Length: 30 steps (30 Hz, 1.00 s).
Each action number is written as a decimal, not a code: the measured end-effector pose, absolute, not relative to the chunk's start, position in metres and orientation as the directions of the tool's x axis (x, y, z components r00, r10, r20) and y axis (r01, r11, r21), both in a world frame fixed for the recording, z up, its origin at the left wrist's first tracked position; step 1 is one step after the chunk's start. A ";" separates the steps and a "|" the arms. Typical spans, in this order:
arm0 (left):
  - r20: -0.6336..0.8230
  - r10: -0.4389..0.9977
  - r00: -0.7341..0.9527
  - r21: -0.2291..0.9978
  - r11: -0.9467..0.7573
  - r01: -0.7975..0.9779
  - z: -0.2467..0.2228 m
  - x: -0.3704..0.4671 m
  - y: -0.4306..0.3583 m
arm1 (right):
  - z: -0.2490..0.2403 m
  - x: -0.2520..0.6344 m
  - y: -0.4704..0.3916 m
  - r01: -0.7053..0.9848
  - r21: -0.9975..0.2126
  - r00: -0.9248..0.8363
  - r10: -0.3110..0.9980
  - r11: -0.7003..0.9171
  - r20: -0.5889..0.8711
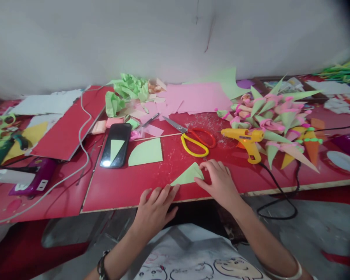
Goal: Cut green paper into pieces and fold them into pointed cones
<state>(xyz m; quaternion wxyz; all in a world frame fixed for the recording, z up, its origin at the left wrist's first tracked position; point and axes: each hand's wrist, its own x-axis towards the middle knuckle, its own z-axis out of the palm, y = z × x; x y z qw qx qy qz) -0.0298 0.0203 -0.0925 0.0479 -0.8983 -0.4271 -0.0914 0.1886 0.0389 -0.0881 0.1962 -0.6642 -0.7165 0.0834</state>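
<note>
A folded piece of light green paper (187,175) lies near the front edge of the red table, narrow end to the left. My left hand (157,204) rests palm down at that narrow tip, its fingers spread. At the wide end, the thumb and forefinger of my right hand (217,181) close on the paper's edge. A flat green quarter-circle of paper (146,152) is just beyond my left hand. Scissors with red and yellow handles (195,149) lie behind the folded piece, blades pointing left. To the right sits a yellow glue gun (246,142).
A phone (121,134) with a green paper triangle (116,149) on it lies left. Pink sheets (196,97) and crumpled green paper (131,88) are at the back. Pink-and-green paper cones (275,111) pile up right. A black cord (275,182) loops over the edge; a white cable (83,136) crosses left.
</note>
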 end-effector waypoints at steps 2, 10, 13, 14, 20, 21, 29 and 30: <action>0.196 0.764 0.615 0.001 -0.627 0.779 -0.093 -0.030 0.020 | -0.089 0.195 0.036 0.912 -0.398 -0.032 0.984 0.100 0.174; 0.149 0.765 0.627 0.068 -0.640 0.765 -0.083 -0.028 0.024 | -0.087 0.203 0.032 0.795 -0.583 -0.035 0.972 0.169 0.234; 0.119 0.786 0.606 0.191 -0.617 0.763 -0.075 -0.028 0.029 | -0.084 0.192 0.034 0.761 -0.621 -0.053 0.972 0.188 0.230; 0.111 0.798 0.593 0.260 -0.599 0.757 -0.073 -0.030 0.031 | -0.083 0.188 0.035 0.779 -0.600 -0.070 0.975 0.184 0.209; 0.152 0.902 0.403 0.679 -0.392 0.621 -0.068 -0.045 0.050 | -0.079 0.172 0.043 0.767 -0.605 -0.155 0.977 0.214 0.149; 0.169 0.909 0.382 0.691 -0.386 0.611 -0.068 -0.047 0.053 | -0.078 0.172 0.044 0.746 -0.626 -0.165 0.974 0.226 0.155; 0.104 0.661 0.743 0.407 -0.710 0.574 -0.066 -0.035 0.063 | -0.080 0.174 0.051 0.662 -0.648 -0.268 0.926 0.377 0.266; 0.073 0.633 0.770 0.371 -0.734 0.569 -0.068 -0.034 0.064 | -0.081 0.175 0.052 0.670 -0.632 -0.280 0.921 0.390 0.272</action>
